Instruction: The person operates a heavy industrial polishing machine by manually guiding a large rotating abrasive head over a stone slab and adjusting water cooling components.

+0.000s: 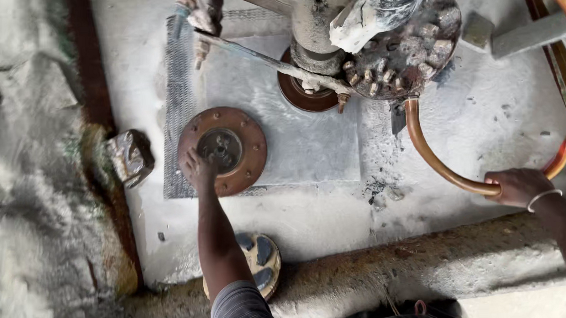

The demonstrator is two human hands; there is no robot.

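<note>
Rusty round metal disc (222,151) with dark centre hub and small rim holes lies flat on grey stone slab (307,139) — left hand (199,171) fingers pressed on its lower-left edge. Right hand (516,185) clenched around curved orange metal ring handle (430,157) — well apart.

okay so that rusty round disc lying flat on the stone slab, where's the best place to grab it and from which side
Probably by its outer rim, from the near left edge, where the left hand already rests. The rusty disc lies flat on the slab, so fingers must hook under the rim; the far right side is crowded by the machine head.
</note>
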